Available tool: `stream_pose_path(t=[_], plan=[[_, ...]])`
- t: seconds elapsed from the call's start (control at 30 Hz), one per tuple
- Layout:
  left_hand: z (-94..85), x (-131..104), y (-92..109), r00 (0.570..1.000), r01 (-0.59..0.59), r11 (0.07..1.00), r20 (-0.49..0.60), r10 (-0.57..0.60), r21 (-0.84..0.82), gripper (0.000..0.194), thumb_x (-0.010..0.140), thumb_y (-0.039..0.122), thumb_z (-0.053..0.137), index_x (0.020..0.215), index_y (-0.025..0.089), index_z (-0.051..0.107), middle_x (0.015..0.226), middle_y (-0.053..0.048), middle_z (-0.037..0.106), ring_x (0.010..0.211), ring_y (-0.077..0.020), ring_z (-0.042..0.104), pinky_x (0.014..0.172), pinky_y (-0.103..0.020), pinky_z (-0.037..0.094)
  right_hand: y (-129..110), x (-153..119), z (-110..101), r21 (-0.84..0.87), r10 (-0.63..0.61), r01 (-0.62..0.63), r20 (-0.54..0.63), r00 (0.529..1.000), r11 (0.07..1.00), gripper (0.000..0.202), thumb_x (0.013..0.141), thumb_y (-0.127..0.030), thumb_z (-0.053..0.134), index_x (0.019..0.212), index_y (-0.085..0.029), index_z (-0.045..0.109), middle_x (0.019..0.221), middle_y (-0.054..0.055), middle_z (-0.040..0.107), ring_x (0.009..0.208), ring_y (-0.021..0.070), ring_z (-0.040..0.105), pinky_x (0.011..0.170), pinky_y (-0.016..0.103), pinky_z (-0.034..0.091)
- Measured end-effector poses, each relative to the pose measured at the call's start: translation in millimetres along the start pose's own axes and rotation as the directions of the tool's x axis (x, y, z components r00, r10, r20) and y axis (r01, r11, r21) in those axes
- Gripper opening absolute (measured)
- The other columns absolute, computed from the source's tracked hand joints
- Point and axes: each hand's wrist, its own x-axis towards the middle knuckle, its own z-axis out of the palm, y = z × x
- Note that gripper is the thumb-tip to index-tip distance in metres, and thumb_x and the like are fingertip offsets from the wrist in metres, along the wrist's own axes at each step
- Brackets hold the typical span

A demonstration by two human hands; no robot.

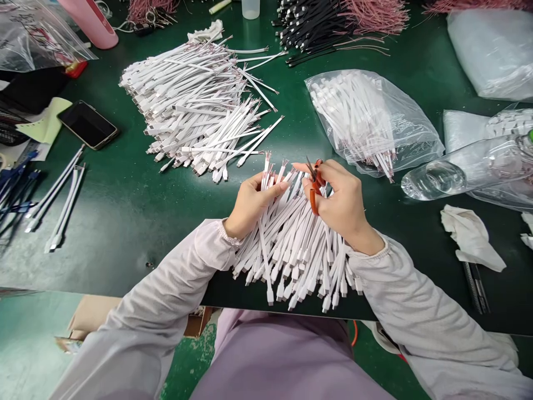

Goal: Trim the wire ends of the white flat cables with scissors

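Note:
My left hand point(258, 200) is closed on a white cable point(265, 253) near its stripped end, where reddish wires stick up past the thumb. The cable's plug end hangs down toward the table's front edge. In my right hand point(343, 197) is a pair of small scissors point(315, 186) with orange handles, its dark blades pointing up and left, apart from the cable in the other hand. Beneath both hands lies a heap of white cables point(306, 244), plugs toward me. Farther back, to the left, spreads a larger pile of white cables point(195, 105).
A clear bag of white cables point(370, 116) lies back right, beside a plastic bottle point(462, 166) on its side. Black cables point(316, 25) are stacked at the back. A phone point(88, 124) and a few loose cables point(66, 208) are on the left. Crumpled white cloth point(472, 236) lies right.

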Motion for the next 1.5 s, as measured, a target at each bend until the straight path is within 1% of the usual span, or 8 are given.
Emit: stream_pose_path(t=[0.27,0.57,0.77,1.0,1.1,1.2,1.33,1.5], plan=[[-0.6,1,-3,0.999,0.011,1.0,0.046,-0.011,0.011,0.026,0.072,0.038,0.079,0.073,0.018,0.063,0.065,0.002,0.051,0.059,-0.01,0.039,0.058,-0.026,0.034,-2,3,2,0.014,0.01,-0.01,-0.006,1.0,1.0,0.029,0.084,-0.017,0.053,0.105,-0.023,0.072,0.074,0.002,0.056,0.068,0.0183,0.054,0.066,0.032,0.048],[0.0,-1,0,0.999,0.007,1.0,0.046,-0.008,0.01,0.03,0.082,0.044,0.071,0.069,0.017,0.066,0.064,0.002,0.053,0.06,-0.0099,0.043,0.062,-0.025,0.038,-1,2,2,0.0,0.045,-0.045,-0.062,0.997,0.999,0.02,0.085,-0.018,0.054,0.092,-0.02,0.072,0.076,0.004,0.06,0.065,0.0178,0.054,0.063,0.032,0.047],[-3.3,0,2,0.992,-0.003,0.996,0.128,-0.008,0.089,0.031,0.081,0.037,0.071,0.103,0.016,0.074,0.092,-0.004,0.071,0.082,-0.0156,0.059,0.078,-0.028,0.045,6,2,5,-0.02,0.075,-0.075,-0.014,0.997,0.997,0.024,0.082,-0.016,0.057,0.1,-0.021,0.072,0.08,0.004,0.063,0.068,0.0179,0.057,0.065,0.031,0.049],[-25.1,9,14,0.974,0.067,0.943,0.185,-0.133,0.326,0.038,0.068,0.027,0.082,0.102,0.016,0.07,0.093,-0.005,0.07,0.083,-0.0181,0.063,0.078,-0.031,0.047,12,-3,7,-0.079,0.03,-0.034,-0.056,0.998,0.996,0.028,0.084,-0.014,0.054,0.104,-0.021,0.073,0.084,0.006,0.066,0.078,0.0213,0.063,0.067,0.032,0.05],[-29.4,10,15,0.944,0.147,0.969,0.265,-0.197,0.197,0.038,0.067,0.018,0.08,0.102,0.016,0.067,0.096,-0.005,0.07,0.089,-0.0189,0.065,0.082,-0.033,0.049,10,-5,7,-0.06,-0.011,0.008,-0.059,0.998,0.998,0.027,0.084,-0.013,0.054,0.103,-0.018,0.073,0.079,0.006,0.063,0.072,0.0201,0.06,0.066,0.032,0.049],[-25.6,10,11,0.922,0.262,0.964,0.282,-0.266,0.052,0.032,0.069,0.016,0.079,0.098,0.013,0.065,0.089,-0.005,0.069,0.077,-0.0149,0.065,0.076,-0.031,0.05,9,-6,6,-0.012,-0.029,0.029,0.0,1.0,1.0,0.026,0.085,-0.016,0.055,0.104,-0.017,0.073,0.076,0.004,0.062,0.068,0.0188,0.057,0.064,0.031,0.047],[-17.1,7,3,0.941,0.272,0.962,0.218,-0.259,-0.03,0.023,0.07,0.018,0.08,0.087,0.011,0.066,0.083,-0.004,0.067,0.071,-0.0112,0.061,0.072,-0.028,0.048,9,-6,6,0.043,-0.001,-0.003,0.094,0.996,0.999,0.024,0.086,-0.02,0.056,0.104,-0.02,0.072,0.078,0.003,0.062,0.069,0.0182,0.056,0.064,0.03,0.047],[-12.8,5,1,0.949,0.27,0.963,0.174,-0.262,-0.023,0.023,0.067,0.024,0.083,0.08,0.012,0.067,0.078,-0.002,0.065,0.068,-0.0107,0.057,0.069,-0.027,0.044,11,-6,7,0.071,0.079,-0.086,0.096,0.992,0.994,0.023,0.085,-0.02,0.057,0.102,-0.019,0.072,0.073,0.002,0.056,0.069,0.0178,0.055,0.066,0.031,0.046]])
